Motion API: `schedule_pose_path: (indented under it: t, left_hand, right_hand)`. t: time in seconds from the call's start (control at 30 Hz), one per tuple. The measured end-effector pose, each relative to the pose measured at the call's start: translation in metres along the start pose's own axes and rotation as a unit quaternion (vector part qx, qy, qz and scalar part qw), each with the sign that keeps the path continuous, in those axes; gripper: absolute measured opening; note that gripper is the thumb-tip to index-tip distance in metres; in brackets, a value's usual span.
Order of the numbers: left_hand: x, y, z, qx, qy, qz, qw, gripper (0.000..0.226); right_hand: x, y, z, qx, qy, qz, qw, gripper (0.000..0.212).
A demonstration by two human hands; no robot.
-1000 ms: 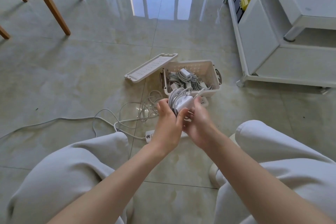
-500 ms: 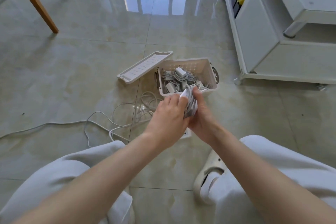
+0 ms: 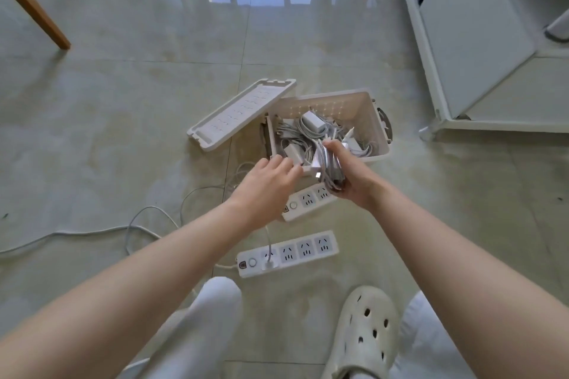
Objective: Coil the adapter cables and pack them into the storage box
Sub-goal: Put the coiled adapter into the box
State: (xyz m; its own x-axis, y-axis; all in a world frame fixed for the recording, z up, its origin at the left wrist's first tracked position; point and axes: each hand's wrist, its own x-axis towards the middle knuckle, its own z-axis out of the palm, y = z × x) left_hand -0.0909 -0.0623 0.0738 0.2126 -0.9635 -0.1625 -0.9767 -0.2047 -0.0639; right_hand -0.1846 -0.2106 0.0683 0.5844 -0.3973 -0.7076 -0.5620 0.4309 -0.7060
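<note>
A white storage box (image 3: 374,114) stands open on the floor with several coiled adapters and cables inside it. My right hand (image 3: 354,177) grips a coiled white adapter cable (image 3: 327,167) at the box's near rim. To its left, my left hand (image 3: 268,184) hovers with fingers stretched out and holds nothing. The box's lid (image 3: 240,114) leans against the left side of the box. More loose white cable (image 3: 154,218) lies tangled on the floor to the left.
Two white power strips (image 3: 289,252) (image 3: 308,201) lie on the tiles between me and the box. A white cabinet (image 3: 474,37) stands at the right, and a wooden chair leg (image 3: 34,9) at the far left. My white clog (image 3: 365,332) is at the bottom.
Both hands carried the coiled cable forward to the box. My left hand has let go of it and opened; the right hand alone holds the coil now.
</note>
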Motion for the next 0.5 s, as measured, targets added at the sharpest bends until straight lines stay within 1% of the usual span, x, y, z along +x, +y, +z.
schedule_pose_path:
  t: [0.07,0.17,0.27,0.33,0.4,0.43,0.5]
  left_hand:
    - [0.009,-0.016,0.025,-0.002,-0.025,-0.043,0.999,0.042]
    - [0.018,-0.037,0.057,-0.012,-0.044,-0.086,0.995,0.043]
    - [0.035,-0.049,0.084,-0.016,-0.049,-0.088,0.995,0.044]
    - [0.047,-0.053,0.096,-0.016,-0.054,-0.088,0.995,0.043]
    - [0.056,-0.054,0.104,-0.021,-0.042,-0.085,0.995,0.037]
    - [0.059,-0.054,0.108,-0.022,-0.022,-0.083,0.996,0.033]
    - [0.064,-0.056,0.116,-0.046,0.018,-0.085,0.995,0.034]
  right_hand:
    - [0.027,-0.005,0.005,-0.01,0.041,-0.022,0.999,0.032]
    - [0.061,-0.008,0.012,-0.057,0.098,-0.066,0.991,0.042]
    - [0.093,-0.001,0.017,-0.135,0.143,-0.092,0.976,0.064]
    - [0.109,0.007,0.019,-0.184,0.168,-0.117,0.962,0.069]
    - [0.123,0.014,0.024,-0.214,0.184,-0.143,0.949,0.072]
    - [0.131,0.017,0.026,-0.222,0.191,-0.153,0.944,0.074]
    - [0.141,0.019,0.033,-0.246,0.199,-0.172,0.933,0.078]
